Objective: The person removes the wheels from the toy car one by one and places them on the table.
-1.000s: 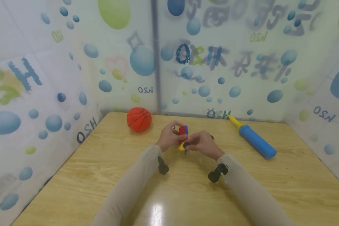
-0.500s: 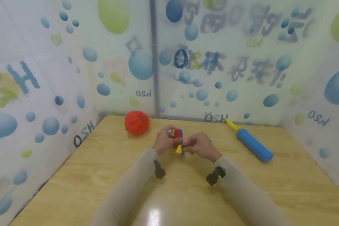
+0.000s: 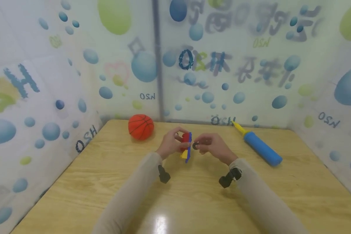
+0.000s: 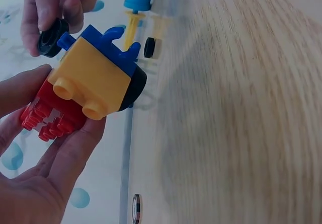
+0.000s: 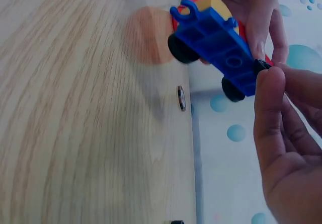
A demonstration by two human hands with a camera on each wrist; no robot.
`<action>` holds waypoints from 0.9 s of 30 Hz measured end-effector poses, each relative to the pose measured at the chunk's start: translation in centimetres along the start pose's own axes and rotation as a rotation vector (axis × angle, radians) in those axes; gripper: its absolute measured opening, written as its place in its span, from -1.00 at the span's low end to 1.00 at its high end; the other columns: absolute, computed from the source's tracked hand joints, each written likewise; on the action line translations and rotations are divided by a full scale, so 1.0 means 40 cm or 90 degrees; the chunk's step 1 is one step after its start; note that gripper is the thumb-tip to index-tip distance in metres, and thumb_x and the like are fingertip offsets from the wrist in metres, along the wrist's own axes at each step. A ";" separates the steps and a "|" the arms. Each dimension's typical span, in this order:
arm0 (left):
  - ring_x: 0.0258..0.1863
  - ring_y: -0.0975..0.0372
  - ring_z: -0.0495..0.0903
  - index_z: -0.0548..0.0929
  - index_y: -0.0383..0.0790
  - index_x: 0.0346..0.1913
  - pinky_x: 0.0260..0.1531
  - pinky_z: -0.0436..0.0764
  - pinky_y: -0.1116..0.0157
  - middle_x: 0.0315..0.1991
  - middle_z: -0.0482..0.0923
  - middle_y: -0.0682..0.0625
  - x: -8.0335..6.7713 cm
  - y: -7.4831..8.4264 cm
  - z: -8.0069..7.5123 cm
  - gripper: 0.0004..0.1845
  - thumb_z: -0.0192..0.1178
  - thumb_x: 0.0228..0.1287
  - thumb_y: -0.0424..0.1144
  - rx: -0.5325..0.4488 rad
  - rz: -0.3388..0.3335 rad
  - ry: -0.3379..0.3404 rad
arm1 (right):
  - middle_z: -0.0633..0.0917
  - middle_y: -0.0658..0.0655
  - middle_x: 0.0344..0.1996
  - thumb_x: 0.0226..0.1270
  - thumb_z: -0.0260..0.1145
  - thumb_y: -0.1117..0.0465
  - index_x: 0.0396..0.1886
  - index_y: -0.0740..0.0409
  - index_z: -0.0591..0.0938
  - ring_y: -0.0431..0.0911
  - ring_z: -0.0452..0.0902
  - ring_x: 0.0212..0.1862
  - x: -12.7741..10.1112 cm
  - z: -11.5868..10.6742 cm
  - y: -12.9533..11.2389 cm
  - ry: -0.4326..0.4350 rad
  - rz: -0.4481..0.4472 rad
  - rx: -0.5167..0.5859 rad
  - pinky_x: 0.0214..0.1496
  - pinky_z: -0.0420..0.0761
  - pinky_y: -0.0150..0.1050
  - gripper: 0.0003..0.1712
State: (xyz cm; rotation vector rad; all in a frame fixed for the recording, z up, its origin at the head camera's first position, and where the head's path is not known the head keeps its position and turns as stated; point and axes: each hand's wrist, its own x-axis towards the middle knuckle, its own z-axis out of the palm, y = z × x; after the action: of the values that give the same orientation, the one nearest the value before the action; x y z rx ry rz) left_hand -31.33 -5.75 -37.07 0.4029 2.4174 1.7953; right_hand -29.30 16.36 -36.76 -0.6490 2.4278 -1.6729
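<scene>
A small toy block car point(image 3: 187, 146) is held up in my left hand point(image 3: 170, 143), thumb and fingers on its red bricks point(image 4: 58, 105). Its yellow block point(image 4: 90, 78) sits on a blue base point(image 5: 221, 48) with a hook at one end. Two black wheels, one of them a fitted wheel point(image 5: 182, 49), show along one side of the base. Between thumb and fingers, my right hand point(image 3: 216, 147) pinches a loose black wheel point(image 4: 52, 38). In the head view a narrow gap parts this wheel from the car; in the left wrist view it appears close to a blue stub point(image 4: 66, 41).
Both hands are above a wooden table point(image 3: 187, 201). A red basketball point(image 3: 141, 127) stands at the back left, a blue and yellow hand pump point(image 3: 261, 148) at the right. Another black wheel point(image 4: 150, 48) and a small round disc point(image 5: 181, 98) stand on edge on the table.
My right hand has drawn back slightly to the right from the car with the wheel between its fingers. My left hand keeps its hold, and the car has tilted a little. The head view has shifted.
</scene>
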 end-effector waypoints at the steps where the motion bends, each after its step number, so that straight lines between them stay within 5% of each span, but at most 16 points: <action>1: -0.32 0.09 0.75 0.60 -0.02 0.12 -0.35 0.79 0.18 -0.08 0.61 -0.26 -0.002 -0.001 0.000 -0.52 0.46 0.14 -0.38 0.005 0.002 -0.003 | 0.72 0.37 -0.02 0.36 0.33 0.32 0.08 0.33 0.65 0.34 0.68 0.00 -0.001 -0.002 0.003 0.004 0.004 -0.002 -0.12 0.77 -0.13 -0.67; 7: -0.32 0.10 0.72 0.61 -0.01 0.13 -0.36 0.78 0.21 -0.10 0.60 -0.24 -0.016 0.001 -0.008 -0.50 0.46 0.13 -0.38 0.035 0.009 0.002 | 0.76 0.37 -0.06 0.35 0.35 0.30 0.06 0.34 0.66 0.30 0.72 -0.09 -0.006 -0.018 0.016 0.024 0.035 -0.015 -0.05 0.77 -0.07 -0.68; 15: -0.24 0.10 0.69 0.61 0.02 0.12 -0.38 0.77 0.27 -0.07 0.64 -0.20 -0.026 0.002 -0.028 -0.52 0.47 0.13 -0.35 0.096 0.029 -0.011 | 0.74 0.37 -0.01 0.36 0.34 0.31 0.07 0.34 0.66 -0.06 0.76 -0.19 -0.015 -0.057 0.039 0.045 0.069 -0.031 -0.06 0.77 -0.21 -0.67; 27: -0.15 0.09 0.68 0.62 0.08 0.19 -0.30 0.77 0.26 -0.01 0.65 -0.21 -0.032 -0.008 -0.061 -0.48 0.45 0.17 -0.34 0.083 0.041 -0.021 | 0.77 0.32 -0.10 0.39 0.31 0.28 0.10 0.32 0.66 -0.14 0.68 -0.29 -0.025 -0.119 0.074 0.057 0.104 -0.118 -0.21 0.75 -0.21 -0.66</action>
State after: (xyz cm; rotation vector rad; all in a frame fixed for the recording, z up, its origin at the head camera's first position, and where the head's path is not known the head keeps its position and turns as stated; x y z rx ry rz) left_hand -30.72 -8.46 -36.72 0.5229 2.5347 1.6461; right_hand -30.81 21.74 -37.81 -0.3900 2.6409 -1.4568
